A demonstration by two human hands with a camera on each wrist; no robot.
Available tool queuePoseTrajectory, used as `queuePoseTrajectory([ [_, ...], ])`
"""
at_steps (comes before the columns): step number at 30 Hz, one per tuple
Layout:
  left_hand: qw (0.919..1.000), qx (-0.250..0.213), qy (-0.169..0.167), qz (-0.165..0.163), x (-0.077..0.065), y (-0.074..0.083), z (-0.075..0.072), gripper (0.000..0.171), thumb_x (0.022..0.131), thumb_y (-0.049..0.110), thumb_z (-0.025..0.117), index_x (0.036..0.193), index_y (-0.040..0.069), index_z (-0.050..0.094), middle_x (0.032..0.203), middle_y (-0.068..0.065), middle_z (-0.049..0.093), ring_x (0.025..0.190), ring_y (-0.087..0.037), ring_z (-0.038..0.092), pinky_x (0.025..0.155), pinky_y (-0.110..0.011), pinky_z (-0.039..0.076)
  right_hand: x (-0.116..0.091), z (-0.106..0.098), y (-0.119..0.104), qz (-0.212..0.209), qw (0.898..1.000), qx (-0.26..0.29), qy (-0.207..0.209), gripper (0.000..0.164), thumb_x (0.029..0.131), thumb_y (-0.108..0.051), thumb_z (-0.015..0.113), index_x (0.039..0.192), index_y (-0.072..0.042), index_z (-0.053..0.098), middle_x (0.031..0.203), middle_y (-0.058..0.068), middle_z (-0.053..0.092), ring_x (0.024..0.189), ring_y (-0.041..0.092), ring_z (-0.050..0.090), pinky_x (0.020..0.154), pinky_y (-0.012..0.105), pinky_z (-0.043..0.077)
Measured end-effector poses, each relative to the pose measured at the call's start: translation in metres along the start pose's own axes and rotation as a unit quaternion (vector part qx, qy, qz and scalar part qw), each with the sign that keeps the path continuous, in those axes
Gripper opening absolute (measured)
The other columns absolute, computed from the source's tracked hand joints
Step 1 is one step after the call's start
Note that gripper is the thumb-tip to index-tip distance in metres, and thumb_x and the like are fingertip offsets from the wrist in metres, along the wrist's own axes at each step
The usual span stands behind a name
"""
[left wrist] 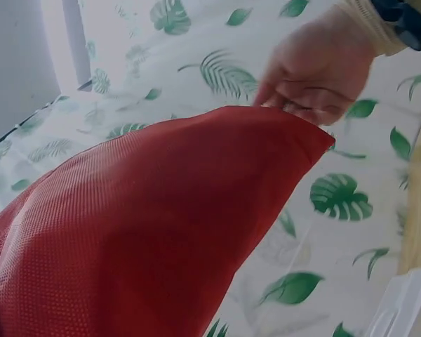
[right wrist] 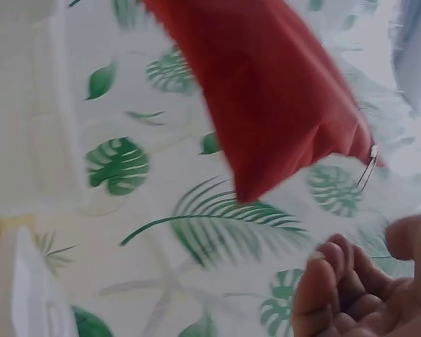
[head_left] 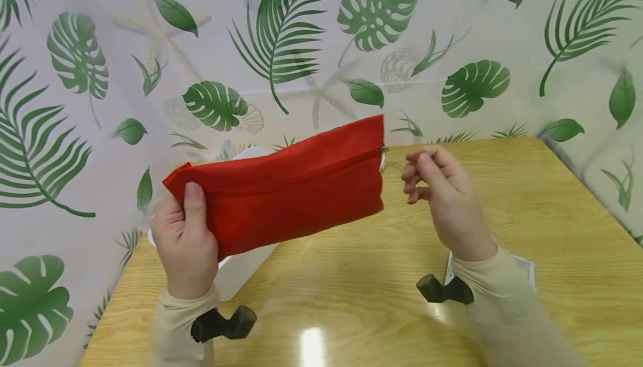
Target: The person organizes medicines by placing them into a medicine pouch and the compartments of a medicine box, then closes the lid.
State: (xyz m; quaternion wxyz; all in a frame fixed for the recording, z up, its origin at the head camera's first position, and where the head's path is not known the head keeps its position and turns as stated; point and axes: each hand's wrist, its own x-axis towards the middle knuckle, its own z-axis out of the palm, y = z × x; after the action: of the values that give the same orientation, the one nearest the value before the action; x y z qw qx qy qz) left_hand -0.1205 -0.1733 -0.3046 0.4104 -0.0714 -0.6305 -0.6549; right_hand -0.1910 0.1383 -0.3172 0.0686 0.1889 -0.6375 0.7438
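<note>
A red zippered pouch [head_left: 296, 194] is raised above the table, its right end tilted upward. My left hand [head_left: 186, 244] grips its left end, with the thumb across the front face. The closed zip runs lengthwise, and its metal pull [right wrist: 373, 154] dangles at the right end. Just right of that end is my right hand [head_left: 452, 199], fingers loosely bent and holding nothing. A gap separates it from the pouch in the head and right wrist views. Whatever lies inside the pouch is hidden.
A white container [head_left: 246, 269] stands on the wooden table [head_left: 351, 278], partly behind the pouch. A flat, pale item [head_left: 524, 269] lies partly under my right forearm. Behind the table hangs a leaf-patterned cloth [head_left: 311, 77].
</note>
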Motion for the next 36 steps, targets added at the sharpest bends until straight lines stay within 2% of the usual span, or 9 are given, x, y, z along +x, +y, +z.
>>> queuePoseTrajectory([
  [3,0.9995,0.018,0.023,-0.01,0.009,0.001,-0.015,0.025,0.098,0.015,0.054,0.104,-0.006,0.067,0.093,-0.016,0.067,0.075,-0.024,0.061,0.063,-0.027,0.051,0.01,0.005,0.017,0.031,0.988,-0.134,-0.073,0.018,0.101,-0.017,0.048,0.106,-0.001,0.057,0.087,0.01,0.058,0.074,0.019,0.056,0.06,0.028,0.051],
  [6,0.9977,0.039,0.051,-0.021,0.016,0.0,-0.031,0.028,0.097,0.018,0.055,0.106,-0.006,0.068,0.097,-0.017,0.068,0.079,-0.025,0.061,0.065,-0.028,0.052,0.021,0.015,0.035,0.02,0.948,-0.276,-0.157,0.016,0.099,-0.017,0.054,0.106,-0.005,0.059,0.093,0.007,0.061,0.082,0.019,0.058,0.068,0.032,0.051],
  [9,0.9944,0.04,0.092,-0.034,0.022,-0.003,-0.046,0.029,0.097,0.019,0.057,0.107,-0.005,0.068,0.1,-0.018,0.067,0.083,-0.025,0.061,0.067,-0.029,0.051,0.032,0.03,0.054,-0.02,0.905,-0.366,-0.214,0.015,0.096,-0.017,0.057,0.107,-0.007,0.061,0.099,0.005,0.063,0.087,0.018,0.06,0.075,0.033,0.049],
  [15,0.9828,0.022,0.173,-0.062,0.026,-0.009,-0.061,0.032,0.095,0.024,0.06,0.111,-0.002,0.068,0.107,-0.02,0.065,0.09,-0.027,0.061,0.07,-0.031,0.051,0.048,0.068,0.081,-0.097,0.841,-0.462,-0.265,0.037,0.093,-0.021,0.062,0.128,-0.011,0.056,0.127,0.008,0.054,0.109,0.023,0.056,0.093,0.036,0.046],
  [21,0.9764,-0.005,0.197,-0.088,0.025,-0.015,-0.057,0.034,0.093,0.026,0.062,0.11,-0.003,0.068,0.105,-0.019,0.066,0.087,-0.027,0.062,0.07,-0.031,0.053,0.053,0.085,0.094,-0.109,0.786,-0.517,-0.321,0.046,0.094,-0.027,0.061,0.138,-0.018,0.051,0.152,0.012,0.033,0.129,0.033,0.044,0.103,0.04,0.04],
  [23,0.9747,-0.007,0.201,-0.098,0.024,-0.018,-0.056,0.034,0.093,0.027,0.063,0.11,-0.002,0.068,0.105,-0.018,0.066,0.087,-0.026,0.062,0.07,-0.03,0.053,0.053,0.087,0.099,-0.101,0.776,-0.525,-0.335,0.044,0.095,-0.028,0.061,0.136,-0.018,0.053,0.152,0.011,0.033,0.13,0.033,0.044,0.105,0.04,0.039],
  [25,0.9757,-0.003,0.196,-0.098,0.024,-0.02,-0.055,0.034,0.093,0.027,0.062,0.111,-0.001,0.068,0.106,-0.018,0.066,0.089,-0.026,0.062,0.071,-0.031,0.052,0.054,0.086,0.103,-0.097,0.773,-0.527,-0.34,0.041,0.095,-0.028,0.06,0.135,-0.017,0.054,0.151,0.011,0.035,0.131,0.032,0.043,0.106,0.039,0.037],
  [30,0.9794,0.007,0.182,-0.088,0.024,-0.025,-0.053,0.037,0.094,0.029,0.061,0.109,-0.003,0.068,0.105,-0.02,0.066,0.087,-0.027,0.061,0.07,-0.031,0.052,0.051,0.082,0.106,-0.11,0.78,-0.52,-0.329,0.039,0.095,-0.027,0.062,0.132,-0.018,0.056,0.148,0.011,0.04,0.128,0.03,0.046,0.104,0.037,0.04],
  [36,0.9741,0.041,0.167,-0.147,0.023,-0.032,-0.063,0.038,0.093,0.034,0.06,0.114,0.002,0.067,0.109,-0.014,0.065,0.092,-0.024,0.06,0.07,-0.027,0.053,0.044,0.078,0.104,-0.122,0.782,-0.516,-0.327,0.041,0.094,-0.027,0.063,0.132,-0.019,0.054,0.145,0.012,0.04,0.122,0.032,0.05,0.096,0.038,0.046],
])
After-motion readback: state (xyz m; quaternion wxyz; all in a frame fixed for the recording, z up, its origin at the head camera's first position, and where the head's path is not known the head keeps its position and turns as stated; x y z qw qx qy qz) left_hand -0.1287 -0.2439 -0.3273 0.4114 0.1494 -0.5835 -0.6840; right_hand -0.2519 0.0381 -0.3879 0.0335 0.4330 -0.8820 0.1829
